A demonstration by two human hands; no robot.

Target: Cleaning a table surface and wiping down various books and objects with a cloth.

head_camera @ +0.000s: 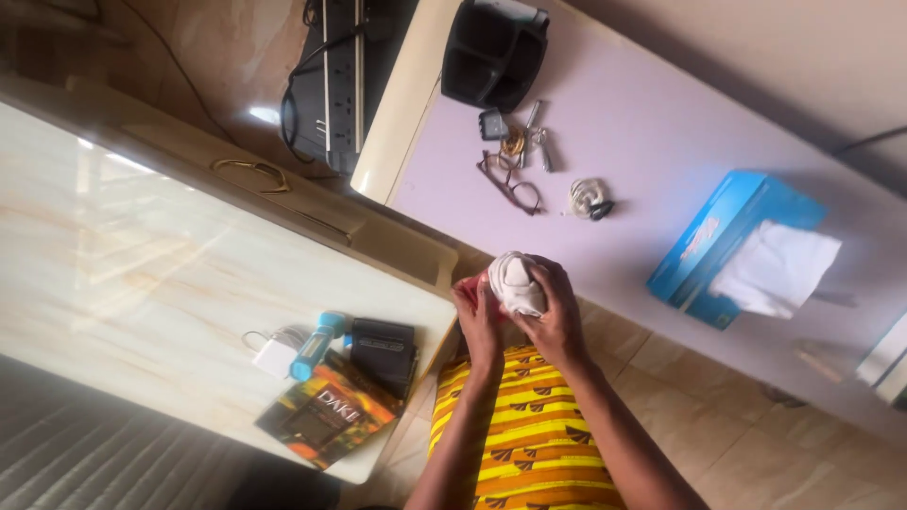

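My two hands meet in front of me over my lap, above a yellow patterned garment. My right hand is wrapped around a crumpled white tissue. My left hand grips a small red object that is mostly hidden under the tissue; I cannot tell what it is. The tissue presses against that red object. Both hands hover just off the near edge of the pale lilac table.
On the lilac table lie a blue tissue box with a tissue sticking out, eyeglasses, keys, a coiled white cable and a black holder. The marble-look table holds a book, black wallet, blue torch and white charger.
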